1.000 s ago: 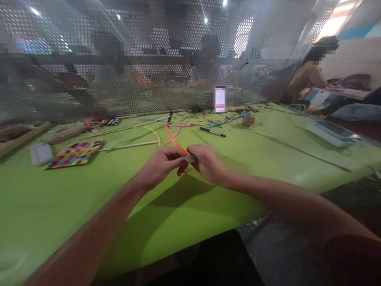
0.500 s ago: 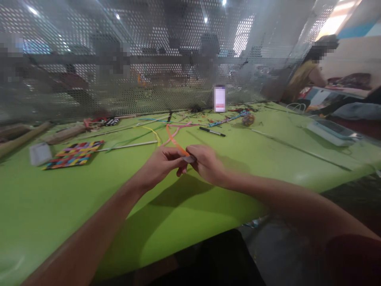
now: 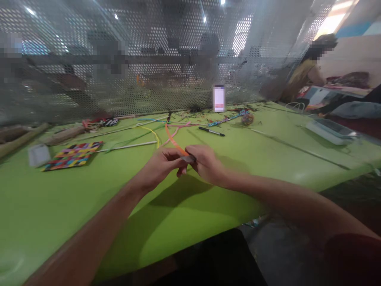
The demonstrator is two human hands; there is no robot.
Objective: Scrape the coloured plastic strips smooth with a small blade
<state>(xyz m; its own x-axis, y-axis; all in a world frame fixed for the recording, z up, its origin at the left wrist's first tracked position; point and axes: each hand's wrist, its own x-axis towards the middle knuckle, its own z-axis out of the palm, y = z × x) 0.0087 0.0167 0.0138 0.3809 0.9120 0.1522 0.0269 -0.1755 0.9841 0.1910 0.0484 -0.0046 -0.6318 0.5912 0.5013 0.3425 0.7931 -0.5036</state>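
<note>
Just above the middle of the green table [image 3: 190, 222], my left hand [image 3: 162, 165] and my right hand [image 3: 206, 163] meet, fingers pinched together. Between them is the near end of a long, flat orange strip [image 3: 172, 137], which curves away to the back of the table. A small grey flat piece [image 3: 187, 159] shows at the fingertips; whether it is part of the strip or separate, I cannot tell. Pink strips [image 3: 178, 129] and a yellow strip [image 3: 153, 131] lie just beyond my hands. Farther right rests a black pen [image 3: 211, 131].
A colourful woven mat [image 3: 74, 154] and a white block [image 3: 39, 155] lie at left. A phone [image 3: 219, 98] stands against the perforated metal screen [image 3: 133, 87]. A thin stick [image 3: 297, 147] and a clear-and-blue box [image 3: 329, 131] lie right. Another person [image 3: 306, 75] sits at far right.
Slightly more of the grey piece shows between my fingers. My hands otherwise keep the same pinch and place; the whole view has shifted very slightly.
</note>
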